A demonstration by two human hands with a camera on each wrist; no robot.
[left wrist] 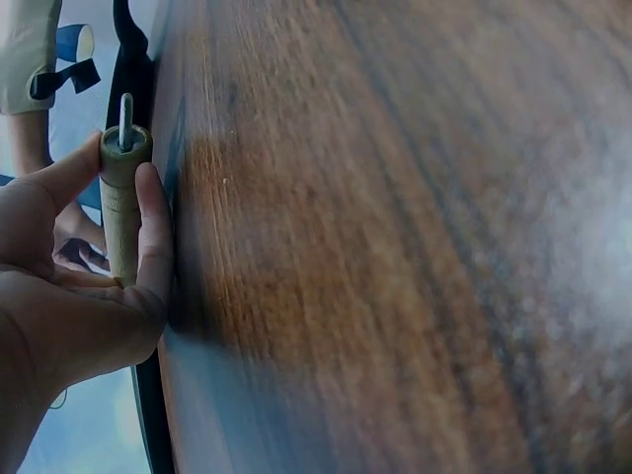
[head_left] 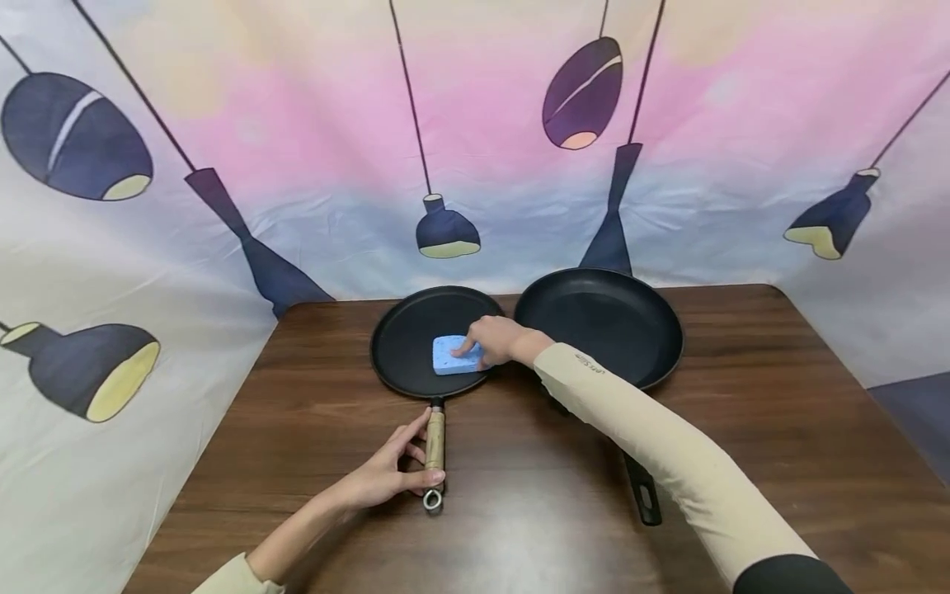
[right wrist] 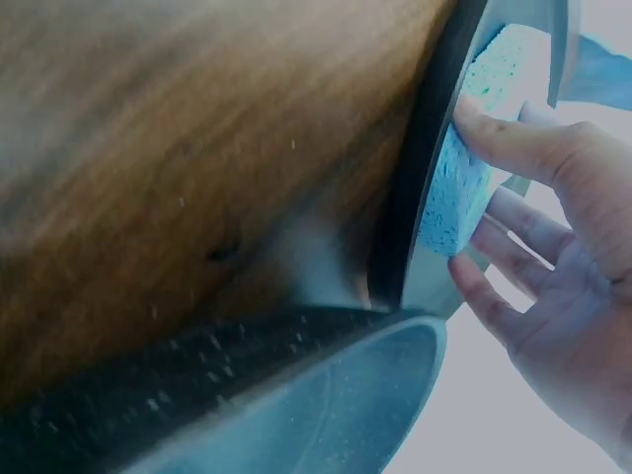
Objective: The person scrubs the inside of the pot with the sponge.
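A shallow black flat pan (head_left: pixel 404 338) lies on the table with its handle toward me. My left hand (head_left: pixel 386 466) grips the pan's wooden handle (head_left: pixel 435 445), thumb near the metal hanging ring and fingers along the far side. In the left wrist view, thumb and fingers sit around both sides of that handle (left wrist: pixel 120 222). A light blue sponge (head_left: pixel 448 355) rests flat on the right part of the pan's surface. Over it, my right hand (head_left: pixel 501 340) holds the sponge by its right side. The right wrist view has the thumb along the sponge's edge (right wrist: pixel 452 193).
A larger, deeper black frying pan (head_left: pixel 594 322) stands right beside the flat pan, its black handle (head_left: pixel 642 491) pointing toward me under the right forearm. The brown wooden table (head_left: pixel 326 363) ends at a cloth backdrop (head_left: pixel 334 239) printed with lamps.
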